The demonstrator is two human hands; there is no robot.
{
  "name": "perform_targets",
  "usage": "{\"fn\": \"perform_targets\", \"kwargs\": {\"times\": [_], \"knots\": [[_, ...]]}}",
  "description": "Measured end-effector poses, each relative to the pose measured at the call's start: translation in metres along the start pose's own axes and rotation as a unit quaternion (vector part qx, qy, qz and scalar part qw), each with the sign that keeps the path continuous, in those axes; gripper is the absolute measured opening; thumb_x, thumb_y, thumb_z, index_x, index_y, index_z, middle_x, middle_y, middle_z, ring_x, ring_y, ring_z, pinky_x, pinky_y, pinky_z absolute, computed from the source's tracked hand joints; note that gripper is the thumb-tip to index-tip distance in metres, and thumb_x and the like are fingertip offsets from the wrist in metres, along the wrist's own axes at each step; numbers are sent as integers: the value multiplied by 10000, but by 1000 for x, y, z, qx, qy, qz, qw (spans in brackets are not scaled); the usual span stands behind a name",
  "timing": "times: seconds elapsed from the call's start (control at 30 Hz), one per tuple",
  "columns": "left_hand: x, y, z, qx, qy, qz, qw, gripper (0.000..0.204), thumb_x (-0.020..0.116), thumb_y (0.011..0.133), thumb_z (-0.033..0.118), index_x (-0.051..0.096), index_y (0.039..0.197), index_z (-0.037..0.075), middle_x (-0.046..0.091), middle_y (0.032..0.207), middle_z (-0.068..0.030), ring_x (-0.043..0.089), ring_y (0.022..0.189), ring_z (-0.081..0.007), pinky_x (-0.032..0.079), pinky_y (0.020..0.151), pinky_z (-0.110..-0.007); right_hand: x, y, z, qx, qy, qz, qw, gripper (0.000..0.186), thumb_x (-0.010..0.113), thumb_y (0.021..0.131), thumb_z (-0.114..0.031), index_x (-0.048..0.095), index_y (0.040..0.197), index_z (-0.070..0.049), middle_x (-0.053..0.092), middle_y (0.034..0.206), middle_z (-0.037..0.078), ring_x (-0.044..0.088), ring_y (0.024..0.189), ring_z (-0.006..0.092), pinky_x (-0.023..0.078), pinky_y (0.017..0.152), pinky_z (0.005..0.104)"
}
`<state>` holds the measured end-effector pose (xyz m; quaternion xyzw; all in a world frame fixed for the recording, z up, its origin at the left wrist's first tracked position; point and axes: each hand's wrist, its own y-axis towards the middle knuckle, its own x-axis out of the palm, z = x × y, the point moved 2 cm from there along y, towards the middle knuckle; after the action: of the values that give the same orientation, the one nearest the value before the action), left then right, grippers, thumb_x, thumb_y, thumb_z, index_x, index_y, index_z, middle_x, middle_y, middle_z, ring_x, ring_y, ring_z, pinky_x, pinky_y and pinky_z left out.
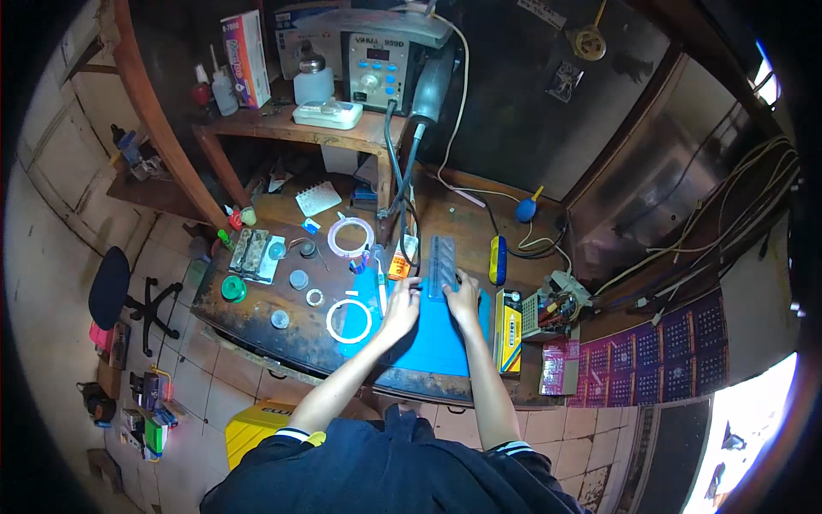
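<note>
Box [442, 257], mid-frame on mat [432, 347], probably for easy reach | my right hand [463, 300]: bent at its edge, grip unclear | my left hand [401, 312]: half-curled beside, hold unclear

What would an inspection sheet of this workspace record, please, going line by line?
Surface: wooden desk, visibly worn, with a blue mat near its front edge.
Job's things: a long dark-blue case lies partly on the mat.
Clutter: green spool on the left; yellow box and blue bulb blower on the right.
Hands: left hand beside the case, contact unclear; right hand at its right edge.
Cables: dark cables hang from the control unit; pale ones run along the right wall.
Surroundings: tiled floor, swivel chair on the left.
</note>
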<state>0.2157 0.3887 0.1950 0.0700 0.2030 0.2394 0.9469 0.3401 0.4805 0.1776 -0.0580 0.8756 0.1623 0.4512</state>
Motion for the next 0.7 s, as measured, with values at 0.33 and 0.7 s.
{"fn": "perform_targets", "kwargs": {"times": [0.33, 0.7], "knots": [[-30, 45, -5, 54, 251, 24, 966, 401, 672, 673, 95, 475, 1004, -16, 524, 954, -210, 485, 931, -379, 405, 812, -441, 7, 9, -64, -73, 184, -51, 979, 243, 593, 770, -39, 564, 1011, -30, 546, 901, 196, 564, 833, 376, 456, 722, 440], [-19, 56, -2, 37, 365, 46, 929, 656, 761, 579, 209, 409, 1072, -44, 503, 997, -223, 490, 954, -379, 428, 804, -435, 17, 18, -54, -26, 220, -18, 975, 218, 550, 793, -16, 520, 1008, 2, 602, 824, 185, 602, 770, 338, 464, 669, 420]]}}
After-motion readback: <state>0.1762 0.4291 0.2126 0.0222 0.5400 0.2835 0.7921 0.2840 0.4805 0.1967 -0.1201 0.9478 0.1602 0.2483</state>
